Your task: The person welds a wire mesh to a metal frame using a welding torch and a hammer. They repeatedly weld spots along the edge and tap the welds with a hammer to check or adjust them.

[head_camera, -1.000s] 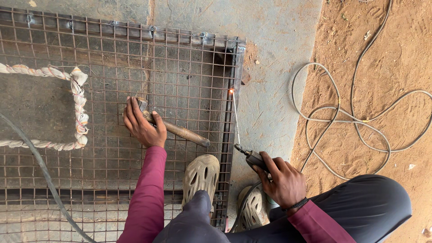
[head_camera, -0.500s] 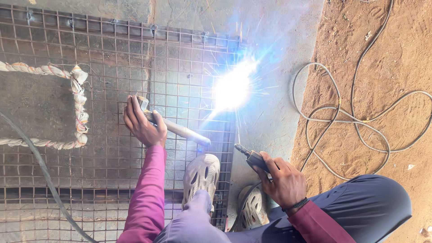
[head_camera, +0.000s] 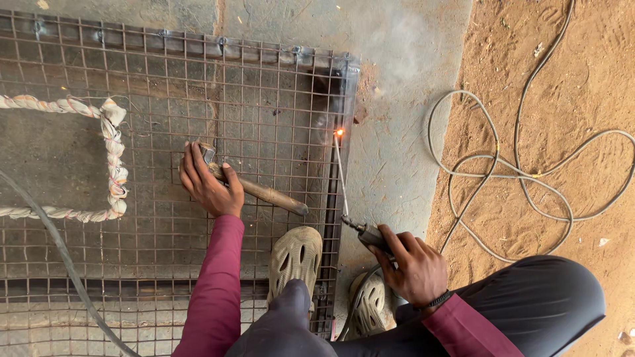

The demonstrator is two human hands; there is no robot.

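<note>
The main risk was the glowing tip of the welding rod (head_camera: 340, 173) drifting off the frame edge of the wire mesh panel (head_camera: 264, 119); the rod was long and thin, so a small wobble of the right hand (head_camera: 413, 268) could have broken contact. The right hand was clenched round the electrode holder (head_camera: 368, 233), rod slanting up to the panel's right edge. The left hand (head_camera: 206, 185) was wrapped round a hammer (head_camera: 258, 192) lying on the mesh, well left of the glow
</note>
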